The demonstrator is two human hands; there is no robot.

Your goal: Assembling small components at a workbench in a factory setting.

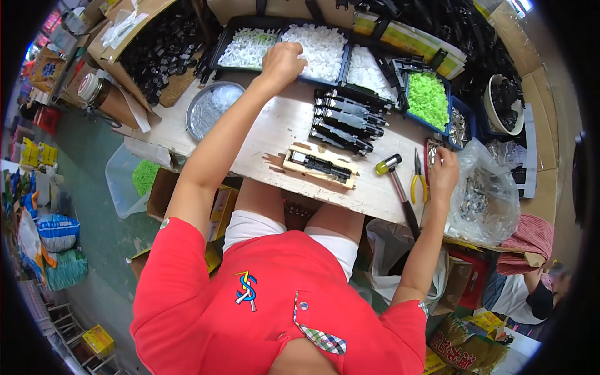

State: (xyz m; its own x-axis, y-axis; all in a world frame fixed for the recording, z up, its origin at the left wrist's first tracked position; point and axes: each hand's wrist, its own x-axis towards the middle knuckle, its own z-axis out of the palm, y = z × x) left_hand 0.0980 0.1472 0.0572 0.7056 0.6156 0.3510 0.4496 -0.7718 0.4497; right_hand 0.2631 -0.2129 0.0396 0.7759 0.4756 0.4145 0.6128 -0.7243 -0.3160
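My left hand reaches to the far side of the bench, over the border between a tray of white and pale green plastic pieces and a tray of white plastic pieces. Its fingers are curled together; anything in them is hidden. At the right, my right hand is at a small red container of metal parts, fingers bent in a pinch whose contents I cannot make out. Between my arms, a black elongated mechanism lies in a wooden fixture. Beyond it, several similar black assemblies are lined up.
A hammer and yellow-handled pliers lie left of my right hand. A clear bag of metal parts sits beyond its right side. Bright green pieces fill a blue bin. A round metal dish stands under my left forearm.
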